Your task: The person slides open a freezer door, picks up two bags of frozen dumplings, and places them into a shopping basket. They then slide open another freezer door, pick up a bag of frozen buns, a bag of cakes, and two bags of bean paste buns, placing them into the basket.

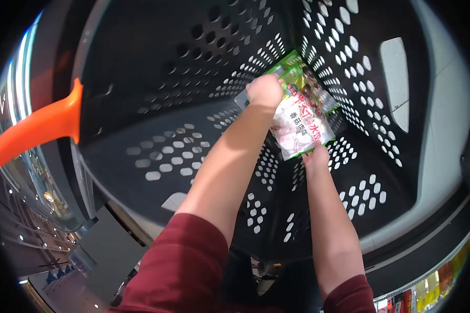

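Both my arms reach down into a deep black perforated basket point(156, 99). My left hand point(265, 89) grips the upper edge of a green and white food packet point(302, 112) with red print. My right hand point(316, 155) holds the same packet by its lower edge. The packet lies flat between the two hands, low in the basket near its far wall. I wear dark red sleeves.
An orange handle point(36, 130) sticks out at the basket's left rim. A grey floor shows through a slot point(397, 81) in the right wall. Shelves with colourful packaged goods point(433, 289) run along the bottom right. Glass and shelving stand at the left.
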`<state>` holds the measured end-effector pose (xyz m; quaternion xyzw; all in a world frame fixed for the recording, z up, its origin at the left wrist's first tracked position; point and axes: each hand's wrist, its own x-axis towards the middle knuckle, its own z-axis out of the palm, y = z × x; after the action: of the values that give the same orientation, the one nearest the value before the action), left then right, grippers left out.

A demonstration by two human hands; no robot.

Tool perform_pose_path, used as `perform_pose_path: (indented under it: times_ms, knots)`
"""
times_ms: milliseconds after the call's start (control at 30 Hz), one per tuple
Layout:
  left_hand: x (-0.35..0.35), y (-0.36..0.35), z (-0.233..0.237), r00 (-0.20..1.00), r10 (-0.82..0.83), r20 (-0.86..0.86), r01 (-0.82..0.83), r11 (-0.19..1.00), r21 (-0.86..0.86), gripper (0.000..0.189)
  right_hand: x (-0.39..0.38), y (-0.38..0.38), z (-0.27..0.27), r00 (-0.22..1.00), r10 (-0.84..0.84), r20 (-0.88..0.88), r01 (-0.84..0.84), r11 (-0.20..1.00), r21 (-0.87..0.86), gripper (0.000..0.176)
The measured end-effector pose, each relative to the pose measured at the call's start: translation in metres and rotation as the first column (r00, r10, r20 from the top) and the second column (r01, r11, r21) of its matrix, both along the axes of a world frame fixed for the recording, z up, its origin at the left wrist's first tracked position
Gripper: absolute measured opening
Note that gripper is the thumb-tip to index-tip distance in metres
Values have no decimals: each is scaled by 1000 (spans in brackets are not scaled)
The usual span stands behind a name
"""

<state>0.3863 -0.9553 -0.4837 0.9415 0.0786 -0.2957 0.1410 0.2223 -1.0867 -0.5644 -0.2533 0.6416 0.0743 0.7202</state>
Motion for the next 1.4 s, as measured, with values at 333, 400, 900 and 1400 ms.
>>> perform_pose_path:
  times_ms: [333,400,900,1400]
  knots:
    - [56,-12,-82,967,147,-209,-143,989,33,46,79,-18,-39,952,307,-19,-305,949,79,43]
    - [38,-9,-48,984,77,-162,-84,996,-42,45,75,-15,-16,910,414,-11,-407,899,164,45]
    - [-169,266,563,511,30,859,237,955,-175,9,36,46,446,440,735,516,-886,450,115,23]
    - [95,790,507,456,0,890,-491,834,251,36,14,253,570,318,924,213,-862,375,-342,37]
